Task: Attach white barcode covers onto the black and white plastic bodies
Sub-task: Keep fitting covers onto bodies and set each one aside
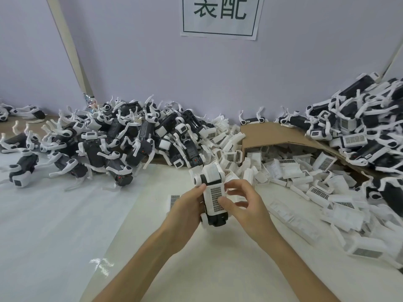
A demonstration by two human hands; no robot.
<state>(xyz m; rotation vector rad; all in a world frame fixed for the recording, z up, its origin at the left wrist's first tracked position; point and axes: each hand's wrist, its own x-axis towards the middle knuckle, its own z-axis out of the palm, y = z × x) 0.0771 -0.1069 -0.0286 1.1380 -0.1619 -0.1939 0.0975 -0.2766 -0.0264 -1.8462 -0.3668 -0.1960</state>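
Note:
In the middle of the view I hold one black and white plastic body upright, with a white barcode cover lying on its top face. My left hand grips the body from the left side. My right hand is on the right, its thumb pressed on the cover's barcode patch. A loose pile of white barcode covers spreads to the right. A heap of black and white bodies lies at the back left.
A torn cardboard box lies open behind the covers. Another heap of bodies rises at the far right. One single cover lies flat just left of my left hand. White sheeting covers the table; a paper sign hangs on the wall.

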